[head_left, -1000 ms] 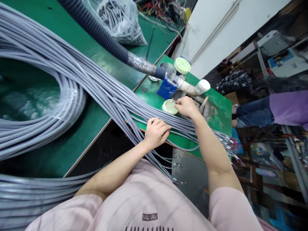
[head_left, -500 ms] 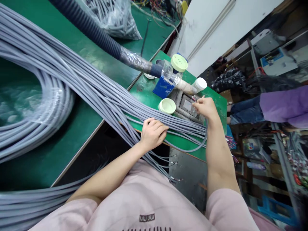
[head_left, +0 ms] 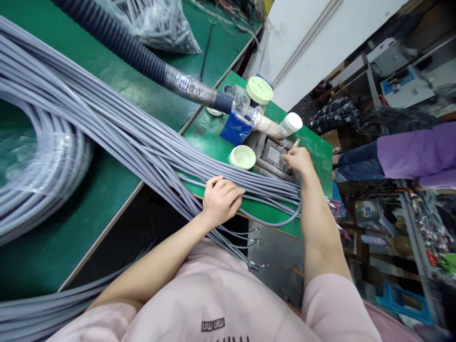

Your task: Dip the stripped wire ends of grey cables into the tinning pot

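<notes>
My right hand (head_left: 299, 160) is closed in a pinch on the end of a grey cable (head_left: 280, 223), whose thin wires show at the fingertips. That hand is over the edge of a square solder pot (head_left: 275, 155) with a flat silvery surface. The cable hangs in a loop from my right hand back to my left hand (head_left: 221, 199). My left hand is curled at the near edge of a thick bundle of grey cables (head_left: 142, 137), its fingers closed around the cable there; the fingertips are partly hidden.
A ribbed extraction hose (head_left: 142, 61) ends beside the pot, near a blue box (head_left: 236, 128). Around it stand a pale green tub (head_left: 242, 157), a round green lid (head_left: 260, 90) and a white jar (head_left: 292, 123). Coiled cable (head_left: 53, 185) lies left. Another person (head_left: 413, 154) stands at right.
The whole view has shifted slightly left. My right hand has moved slightly back toward me at the pot, fingers still pinched; my left hand stays in place on the cables.
</notes>
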`<action>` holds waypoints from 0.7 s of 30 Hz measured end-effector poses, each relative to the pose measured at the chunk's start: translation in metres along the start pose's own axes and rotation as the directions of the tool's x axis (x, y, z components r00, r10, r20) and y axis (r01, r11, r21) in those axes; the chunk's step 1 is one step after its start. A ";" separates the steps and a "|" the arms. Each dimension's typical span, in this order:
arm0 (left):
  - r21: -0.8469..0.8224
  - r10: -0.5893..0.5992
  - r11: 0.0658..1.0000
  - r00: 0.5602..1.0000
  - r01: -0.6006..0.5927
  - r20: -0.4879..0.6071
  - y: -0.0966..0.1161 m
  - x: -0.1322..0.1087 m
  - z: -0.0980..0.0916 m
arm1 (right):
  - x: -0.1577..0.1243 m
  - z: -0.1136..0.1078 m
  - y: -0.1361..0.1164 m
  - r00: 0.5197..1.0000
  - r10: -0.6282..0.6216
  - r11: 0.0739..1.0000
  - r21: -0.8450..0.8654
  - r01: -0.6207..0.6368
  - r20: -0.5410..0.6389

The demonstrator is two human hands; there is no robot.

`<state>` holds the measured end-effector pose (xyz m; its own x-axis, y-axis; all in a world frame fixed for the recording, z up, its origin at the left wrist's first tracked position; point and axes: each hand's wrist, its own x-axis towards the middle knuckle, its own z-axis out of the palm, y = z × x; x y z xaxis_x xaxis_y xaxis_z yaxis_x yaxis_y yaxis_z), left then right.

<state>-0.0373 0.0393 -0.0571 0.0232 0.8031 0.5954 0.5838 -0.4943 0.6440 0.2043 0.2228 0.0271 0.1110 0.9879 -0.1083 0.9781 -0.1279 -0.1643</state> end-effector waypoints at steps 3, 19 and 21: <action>-0.032 -0.008 0.999 1.000 0.008 -0.003 0.000 0.000 0.000 | 0.002 0.003 0.000 1.000 0.003 1.000 -0.002 -0.003 0.016; 0.034 0.091 0.995 0.993 -0.089 -0.072 0.000 0.001 0.000 | -0.064 -0.034 -0.010 0.990 -0.140 0.842 0.526 0.123 -0.007; 0.043 0.099 0.994 0.992 -0.096 -0.077 0.000 0.001 0.000 | -0.086 -0.041 -0.014 0.982 -0.190 0.800 0.576 0.167 -0.019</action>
<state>-0.0373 0.0398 -0.0570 0.0179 0.7223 0.6914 0.6137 -0.5539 0.5627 0.1885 0.1437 0.0792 -0.0739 0.9957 -0.0559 0.6999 0.0119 -0.7141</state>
